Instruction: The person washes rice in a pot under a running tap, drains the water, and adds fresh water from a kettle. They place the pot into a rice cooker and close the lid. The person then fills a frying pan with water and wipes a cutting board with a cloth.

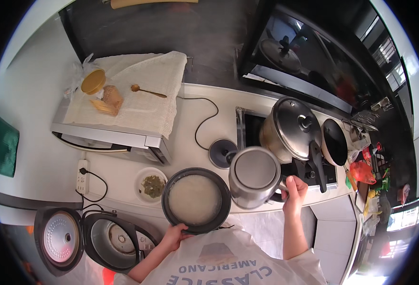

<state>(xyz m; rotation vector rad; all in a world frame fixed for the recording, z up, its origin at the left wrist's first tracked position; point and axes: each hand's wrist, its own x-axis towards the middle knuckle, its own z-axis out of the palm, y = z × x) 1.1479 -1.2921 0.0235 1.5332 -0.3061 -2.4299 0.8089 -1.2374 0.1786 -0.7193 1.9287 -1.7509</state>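
Note:
My left hand (175,236) grips the near rim of a dark rice cooker inner pot (225,199). Pale contents (194,199) that look like rice in cloudy water fill part of the pot, which sits at the counter's front edge. In my right hand (295,194) is the handle of a stainless steel electric kettle (254,190), its lid shut. The kettle is just right of the pot, with its spout towards the left; whether it touches the counter is hard to tell. Behind it lies the round kettle power base (221,154).
The open rice cooker (113,244) is at lower left. A white bowl of green leafy pieces (152,186) stands beside the pot. A cloth-covered oven (111,133) carries a wooden spoon (149,91). On the right are a lidded pressure cooker (291,130) and a frying pan (334,142).

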